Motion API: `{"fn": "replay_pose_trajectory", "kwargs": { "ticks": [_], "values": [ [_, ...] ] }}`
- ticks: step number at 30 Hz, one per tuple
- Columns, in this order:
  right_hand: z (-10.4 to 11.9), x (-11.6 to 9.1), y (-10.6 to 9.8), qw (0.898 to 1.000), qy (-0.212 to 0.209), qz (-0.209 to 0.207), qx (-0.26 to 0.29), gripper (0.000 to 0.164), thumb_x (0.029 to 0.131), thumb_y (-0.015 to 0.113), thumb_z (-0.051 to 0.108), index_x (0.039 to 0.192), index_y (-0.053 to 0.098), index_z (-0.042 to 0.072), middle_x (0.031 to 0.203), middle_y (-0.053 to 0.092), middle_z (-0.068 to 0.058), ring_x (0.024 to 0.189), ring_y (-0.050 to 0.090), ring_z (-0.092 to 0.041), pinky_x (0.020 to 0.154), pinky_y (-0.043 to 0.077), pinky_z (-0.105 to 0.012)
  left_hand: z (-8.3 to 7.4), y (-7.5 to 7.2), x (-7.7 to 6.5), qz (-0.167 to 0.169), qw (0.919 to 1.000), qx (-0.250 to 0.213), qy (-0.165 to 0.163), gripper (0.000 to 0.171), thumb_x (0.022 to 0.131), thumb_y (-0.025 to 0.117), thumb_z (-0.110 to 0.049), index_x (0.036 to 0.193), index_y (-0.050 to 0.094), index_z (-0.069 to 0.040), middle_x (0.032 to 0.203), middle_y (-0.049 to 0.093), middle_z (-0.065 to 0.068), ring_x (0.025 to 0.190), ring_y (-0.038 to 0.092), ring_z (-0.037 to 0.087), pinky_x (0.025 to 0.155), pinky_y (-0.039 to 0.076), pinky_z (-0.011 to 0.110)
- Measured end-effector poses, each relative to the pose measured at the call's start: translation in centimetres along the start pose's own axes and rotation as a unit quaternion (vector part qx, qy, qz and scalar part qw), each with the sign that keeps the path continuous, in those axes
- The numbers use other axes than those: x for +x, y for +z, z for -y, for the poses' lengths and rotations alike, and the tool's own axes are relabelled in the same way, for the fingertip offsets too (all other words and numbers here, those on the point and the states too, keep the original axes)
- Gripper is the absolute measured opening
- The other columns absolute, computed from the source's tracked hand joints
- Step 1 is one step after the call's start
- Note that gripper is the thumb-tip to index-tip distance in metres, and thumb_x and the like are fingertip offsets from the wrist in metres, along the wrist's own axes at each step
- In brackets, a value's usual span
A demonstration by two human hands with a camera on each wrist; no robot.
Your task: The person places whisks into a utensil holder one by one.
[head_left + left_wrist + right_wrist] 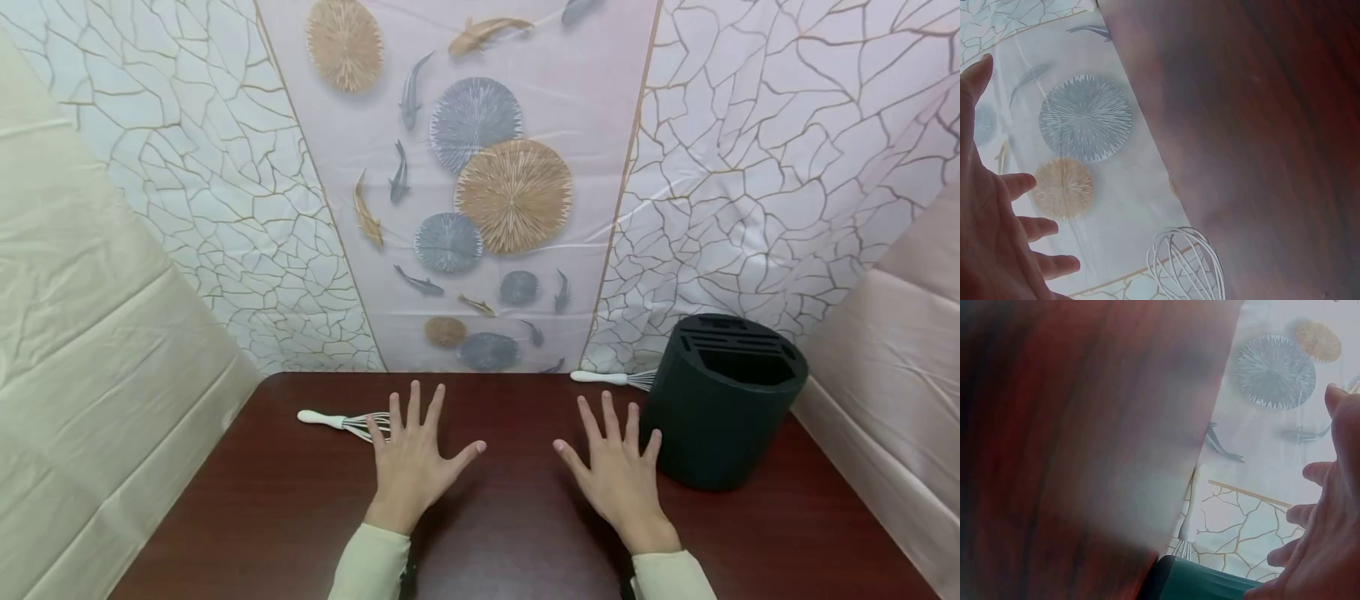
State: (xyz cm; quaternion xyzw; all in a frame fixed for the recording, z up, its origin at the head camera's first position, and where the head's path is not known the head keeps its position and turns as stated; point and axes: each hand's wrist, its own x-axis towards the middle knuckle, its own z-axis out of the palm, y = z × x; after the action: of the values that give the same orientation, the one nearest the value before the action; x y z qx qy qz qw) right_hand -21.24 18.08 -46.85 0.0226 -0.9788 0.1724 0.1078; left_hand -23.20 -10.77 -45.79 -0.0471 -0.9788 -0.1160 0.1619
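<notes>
My left hand (408,471) is spread with straight fingers above the table and holds nothing. Just beyond its little finger lies a whisk (322,418) with a white handle; the left wrist view shows its wire loops (1186,265). My right hand (618,479), also spread and holding nothing, is beside a dark green knife block (720,425) with slots and a large opening on top. Its little finger overlaps the block's edge in the head view; whether they touch I cannot tell. A second white-handled whisk (600,377) lies at the table's back edge, its wires partly hidden behind the block.
The dark red-brown wooden table (495,550) ends at a patterned cloth backdrop (510,292) with fish and round motifs. Pale cloth walls (112,375) flank the table left and right. The knife block stands near the right side wall.
</notes>
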Motion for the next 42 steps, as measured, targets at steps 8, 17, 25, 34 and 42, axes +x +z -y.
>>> {"fn": "replay_pose_trajectory", "kwargs": {
  "ticks": [8, 17, 25, 34, 42],
  "values": [
    [0.5, 0.0, -1.1, 1.000, -0.003, -0.027, 0.012, 0.086, 0.103, 0.051, 0.068, 0.168, 0.030, 0.017, 0.174, 0.015, -0.023, 0.157, 0.004, -0.055, 0.113, 0.005, -0.084, -0.4, -0.6, 0.1, 0.006, 0.9995, -0.028, 0.012, 0.110, 0.083, 0.053, -0.092, 0.170, 0.024, -0.030, 0.176, 0.019, 0.013, 0.159, 0.018, 0.045, 0.118, 0.014, 0.079],
    [1.3, -0.2, -2.4, 0.999, -0.017, -0.044, 0.021, 0.086, 0.101, 0.057, 0.066, 0.167, 0.032, 0.016, 0.171, 0.021, -0.026, 0.156, 0.013, -0.054, 0.114, 0.013, -0.082, -0.8, -1.6, -0.2, -0.005, 0.9989, -0.046, 0.009, 0.121, 0.082, 0.058, -0.089, 0.169, 0.025, -0.012, 0.175, 0.020, 0.016, 0.160, 0.020, 0.042, 0.122, 0.014, 0.073],
    [1.2, -1.5, -3.6, 0.997, -0.025, -0.069, 0.020, 0.080, 0.102, 0.062, 0.059, 0.164, 0.039, 0.013, 0.168, 0.028, -0.026, 0.154, 0.022, -0.053, 0.114, 0.021, -0.080, -1.9, -1.2, -1.0, -0.011, 0.9976, -0.068, 0.012, 0.126, 0.080, 0.063, -0.088, 0.169, 0.023, -0.008, 0.174, 0.022, 0.016, 0.161, 0.018, 0.039, 0.124, 0.013, 0.071],
    [0.1, -2.8, -4.6, 0.975, -0.042, -0.210, 0.061, 0.050, 0.097, 0.079, 0.030, 0.138, 0.064, 0.005, 0.147, 0.054, -0.022, 0.134, 0.048, -0.047, 0.096, 0.043, -0.071, -3.6, -1.6, -0.6, -0.035, 0.9920, -0.121, 0.008, 0.131, 0.076, 0.068, -0.087, 0.169, 0.021, -0.008, 0.174, 0.021, 0.018, 0.162, 0.011, 0.037, 0.126, 0.009, 0.067],
    [-2.1, -3.5, -4.9, 0.960, -0.065, -0.263, 0.075, 0.048, 0.089, 0.087, 0.018, 0.129, 0.068, 0.001, 0.139, 0.057, -0.023, 0.127, 0.049, -0.048, 0.097, 0.042, -0.067, -5.0, -1.4, -1.1, -0.044, 0.9801, -0.193, -0.009, 0.133, 0.071, 0.075, -0.084, 0.168, 0.025, -0.007, 0.170, 0.031, 0.018, 0.159, 0.025, 0.037, 0.127, 0.018, 0.063]
  ]
}}
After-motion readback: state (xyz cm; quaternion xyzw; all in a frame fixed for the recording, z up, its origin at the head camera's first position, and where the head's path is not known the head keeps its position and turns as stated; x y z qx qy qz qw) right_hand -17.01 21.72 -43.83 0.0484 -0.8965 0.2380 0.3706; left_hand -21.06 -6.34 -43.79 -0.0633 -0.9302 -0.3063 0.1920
